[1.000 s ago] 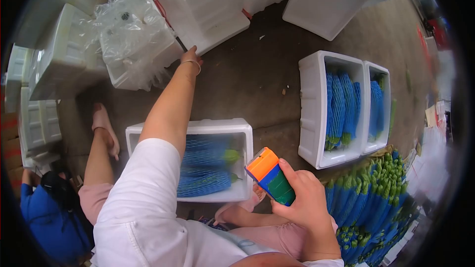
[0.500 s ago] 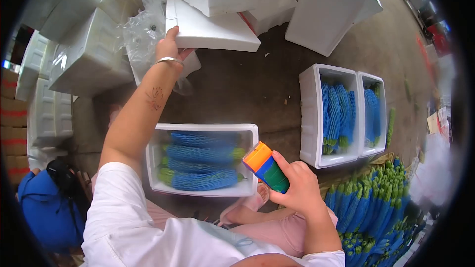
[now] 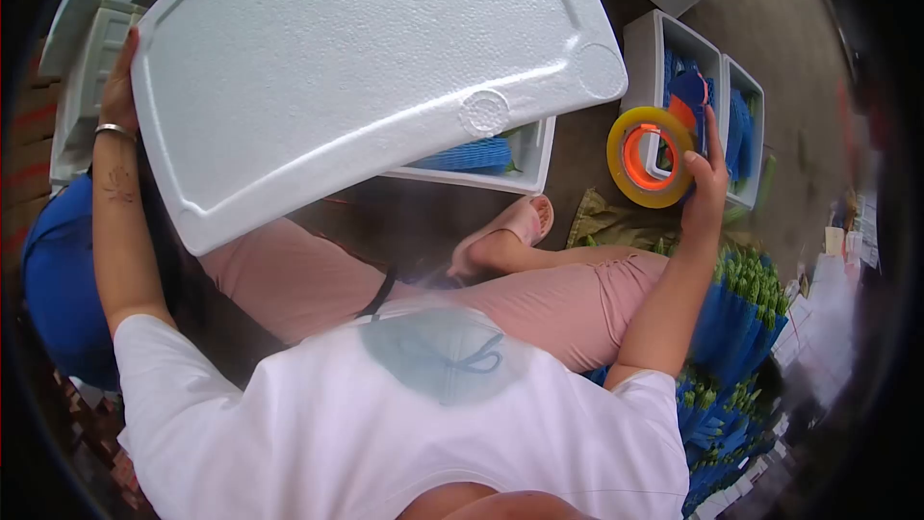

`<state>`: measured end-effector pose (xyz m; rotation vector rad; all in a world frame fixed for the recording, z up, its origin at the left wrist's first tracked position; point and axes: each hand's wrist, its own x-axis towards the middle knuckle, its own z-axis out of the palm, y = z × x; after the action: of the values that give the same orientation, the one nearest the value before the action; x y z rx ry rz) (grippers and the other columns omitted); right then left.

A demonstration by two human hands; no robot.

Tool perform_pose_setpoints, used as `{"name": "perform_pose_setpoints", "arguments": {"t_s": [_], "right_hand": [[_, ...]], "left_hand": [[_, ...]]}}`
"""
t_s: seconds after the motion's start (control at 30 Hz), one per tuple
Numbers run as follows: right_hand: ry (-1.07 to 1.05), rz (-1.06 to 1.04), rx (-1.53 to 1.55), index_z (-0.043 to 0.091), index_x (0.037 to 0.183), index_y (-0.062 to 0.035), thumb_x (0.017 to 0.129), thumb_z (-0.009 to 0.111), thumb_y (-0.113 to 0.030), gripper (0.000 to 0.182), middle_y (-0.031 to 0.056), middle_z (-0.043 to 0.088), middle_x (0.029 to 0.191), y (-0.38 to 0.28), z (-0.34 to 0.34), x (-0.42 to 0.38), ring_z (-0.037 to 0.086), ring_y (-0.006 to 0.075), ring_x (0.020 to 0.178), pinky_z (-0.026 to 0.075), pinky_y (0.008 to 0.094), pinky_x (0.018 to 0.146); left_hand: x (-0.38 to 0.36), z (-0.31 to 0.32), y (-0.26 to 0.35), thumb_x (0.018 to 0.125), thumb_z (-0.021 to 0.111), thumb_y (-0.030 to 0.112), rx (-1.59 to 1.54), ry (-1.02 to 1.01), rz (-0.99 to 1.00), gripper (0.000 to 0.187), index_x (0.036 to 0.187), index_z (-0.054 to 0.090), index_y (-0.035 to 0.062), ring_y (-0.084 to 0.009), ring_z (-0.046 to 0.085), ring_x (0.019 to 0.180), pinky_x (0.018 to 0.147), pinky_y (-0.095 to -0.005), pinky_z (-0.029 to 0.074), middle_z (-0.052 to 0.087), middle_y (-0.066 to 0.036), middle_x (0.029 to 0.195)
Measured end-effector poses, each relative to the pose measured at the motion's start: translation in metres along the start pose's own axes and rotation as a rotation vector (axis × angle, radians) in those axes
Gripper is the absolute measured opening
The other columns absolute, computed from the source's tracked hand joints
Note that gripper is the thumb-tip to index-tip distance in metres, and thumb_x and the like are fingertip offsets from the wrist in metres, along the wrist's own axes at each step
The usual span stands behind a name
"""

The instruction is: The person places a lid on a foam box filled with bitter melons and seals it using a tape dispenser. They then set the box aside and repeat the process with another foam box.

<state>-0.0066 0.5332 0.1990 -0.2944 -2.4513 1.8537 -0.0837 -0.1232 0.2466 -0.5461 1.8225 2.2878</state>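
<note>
Two hands are busy in our head view: our left hand (image 3: 120,87) grips the edge of a white foam lid (image 3: 366,67), tilted above the foam box (image 3: 525,169) of blue-netted produce. Our right hand (image 3: 707,169) wraps closed around the tape dispenser (image 3: 654,156), raised clear of the lid, beside two more filled boxes (image 3: 717,87).

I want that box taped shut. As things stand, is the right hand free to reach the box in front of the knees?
Probably not yet: the foam lid, held by the left hand, covers most of the box, and the right hand holds the tape dispenser.
</note>
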Motion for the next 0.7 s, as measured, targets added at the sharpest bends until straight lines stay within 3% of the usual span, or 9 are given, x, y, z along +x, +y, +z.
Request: {"name": "perform_pose_setpoints", "arguments": {"t_s": [0.07, 0.27, 0.37, 0.4, 0.47, 0.5, 0.57, 0.6, 0.7], "right_hand": [[0.154, 0.059, 0.245, 0.046, 0.132, -0.0006, 0.074, 0.056, -0.022, 0.063, 0.0118, 0.057, 0.118, 0.006, -0.004, 0.002, 0.059, 0.0215, 0.101, 0.045, 0.0328, 0.092], [0.116, 0.277, 0.626, 0.050, 0.121, 0.0003, 0.080, 0.054, -0.030, 0.051, 0.0132, 0.060, 0.113, 0.044, -0.011, 0.004, 0.059, 0.0279, 0.104, 0.047, 0.0398, 0.093], [0.025, 0.374, 0.792, 0.054, 0.116, 0.0005, 0.081, 0.055, -0.028, 0.045, 0.0134, 0.062, 0.107, 0.069, 0.033, 0.002, 0.061, 0.0290, 0.099, 0.048, 0.0407, 0.090], [0.053, 0.386, 0.777, 0.054, 0.116, 0.0002, 0.081, 0.055, -0.028, 0.045, 0.0123, 0.062, 0.109, 0.084, 0.048, 0.002, 0.061, 0.0284, 0.101, 0.046, 0.0399, 0.092], [0.128, 0.404, 0.774, 0.053, 0.117, -0.0007, 0.080, 0.056, -0.028, 0.046, 0.0101, 0.061, 0.113, 0.109, 0.076, 0.000, 0.059, 0.0270, 0.104, 0.044, 0.0381, 0.094], [0.168, 0.411, 0.783, 0.053, 0.118, -0.0013, 0.080, 0.057, -0.027, 0.046, 0.0089, 0.060, 0.114, 0.118, 0.091, -0.001, 0.058, 0.0261, 0.105, 0.043, 0.0371, 0.095], [0.169, 0.466, 0.824, 0.052, 0.118, -0.0022, 0.079, 0.058, -0.026, 0.046, 0.0075, 0.061, 0.114, 0.134, 0.116, -0.005, 0.058, 0.0239, 0.104, 0.044, 0.0360, 0.093], [0.190, 0.477, 0.883, 0.053, 0.117, -0.0038, 0.079, 0.057, -0.027, 0.045, 0.0071, 0.061, 0.113, 0.141, 0.129, -0.008, 0.058, 0.0227, 0.105, 0.044, 0.0354, 0.093], [0.301, 0.478, 0.823, 0.053, 0.115, -0.0072, 0.079, 0.056, -0.030, 0.043, 0.0046, 0.061, 0.109, 0.141, 0.160, -0.011, 0.057, 0.0200, 0.103, 0.044, 0.0345, 0.093]], "left_hand": [[0.023, 0.014, -0.047, 0.088, 0.061, 0.040, -0.010, -0.027, 0.012, 0.043, 0.113, 0.058, 0.0056, -0.0128, 0.063, 0.087, 0.080, -0.0282, 0.052, 0.065, -0.005, 0.099], [0.119, 0.064, -0.201, 0.091, 0.055, 0.040, 0.004, -0.259, -0.017, 0.036, 0.110, 0.057, 0.0094, -0.0060, 0.055, 0.089, 0.081, -0.0250, 0.047, 0.060, 0.001, 0.097], [0.140, 0.086, -0.240, 0.085, 0.061, 0.050, 0.673, 0.016, 0.190, 0.060, 0.124, 0.050, 0.0050, -0.0208, 0.056, 0.103, 0.089, -0.0322, 0.044, 0.060, -0.011, 0.112], [0.145, 0.082, -0.252, 0.085, 0.061, 0.050, 0.668, 0.014, 0.170, 0.060, 0.124, 0.050, 0.0050, -0.0208, 0.056, 0.103, 0.089, -0.0322, 0.044, 0.060, -0.011, 0.112], [0.155, 0.073, -0.277, 0.082, 0.063, 0.051, 0.755, 0.351, 0.063, 0.072, 0.129, 0.045, -0.0003, -0.0266, 0.055, 0.108, 0.093, -0.0332, 0.042, 0.057, -0.017, 0.119], [0.135, 0.078, -0.272, 0.082, 0.063, 0.051, 0.760, 0.358, 0.041, 0.072, 0.129, 0.045, -0.0003, -0.0266, 0.055, 0.108, 0.093, -0.0332, 0.042, 0.057, -0.017, 0.119], [0.083, 0.083, -0.269, 0.085, 0.059, 0.051, 0.633, 0.151, -0.264, 0.071, 0.129, 0.044, -0.0034, -0.0223, 0.052, 0.111, 0.093, -0.0323, 0.042, 0.054, -0.016, 0.122], [0.066, 0.080, -0.278, 0.085, 0.061, 0.043, 0.479, 0.055, -0.280, 0.065, 0.128, 0.045, -0.0036, -0.0206, 0.056, 0.104, 0.090, -0.0316, 0.044, 0.057, -0.014, 0.118], [0.043, 0.093, -0.287, 0.085, 0.062, 0.035, 0.535, 0.208, -0.145, 0.056, 0.124, 0.049, -0.0030, -0.0189, 0.060, 0.096, 0.086, -0.0311, 0.046, 0.061, -0.012, 0.109]]}}
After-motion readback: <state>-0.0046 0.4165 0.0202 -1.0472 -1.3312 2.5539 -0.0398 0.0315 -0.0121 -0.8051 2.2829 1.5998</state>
